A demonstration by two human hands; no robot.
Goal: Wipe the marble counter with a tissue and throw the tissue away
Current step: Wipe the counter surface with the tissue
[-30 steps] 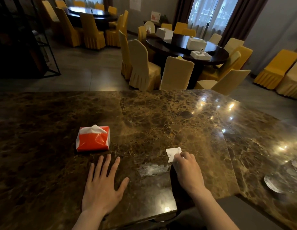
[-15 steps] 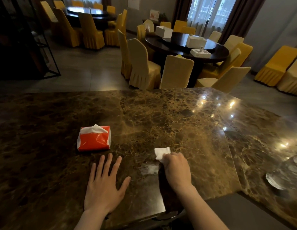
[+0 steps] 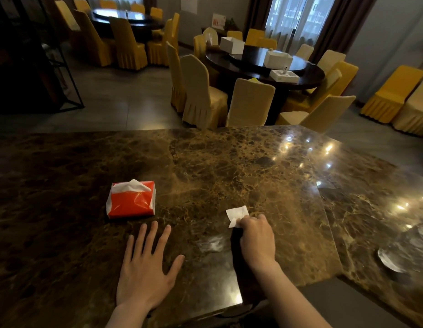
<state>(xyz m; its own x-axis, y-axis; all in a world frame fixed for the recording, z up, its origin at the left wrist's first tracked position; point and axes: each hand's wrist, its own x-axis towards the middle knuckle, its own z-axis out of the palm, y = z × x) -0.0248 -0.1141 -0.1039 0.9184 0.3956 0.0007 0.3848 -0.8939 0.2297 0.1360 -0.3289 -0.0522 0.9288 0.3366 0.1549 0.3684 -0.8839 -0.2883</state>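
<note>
The brown marble counter (image 3: 229, 162) fills the lower half of the view. My right hand (image 3: 256, 237) presses a folded white tissue (image 3: 236, 215) onto the marble, fingers closed over its near part. A pale smear (image 3: 211, 245) shows on the stone just left of that hand. My left hand (image 3: 146, 268) lies flat on the counter with fingers spread, holding nothing. A red tissue pack (image 3: 131, 201), with a white sheet sticking out of its top, rests just beyond the left hand.
A glass dish (image 3: 399, 252) sits on the counter at the right edge. The counter's near edge runs under my forearms. Beyond it stand yellow-covered chairs (image 3: 201, 91) and a dark round table (image 3: 265, 65) holding white boxes.
My right hand slid the tissue left across the marble, then a little forward and right again. The left hand stayed flat in place.
</note>
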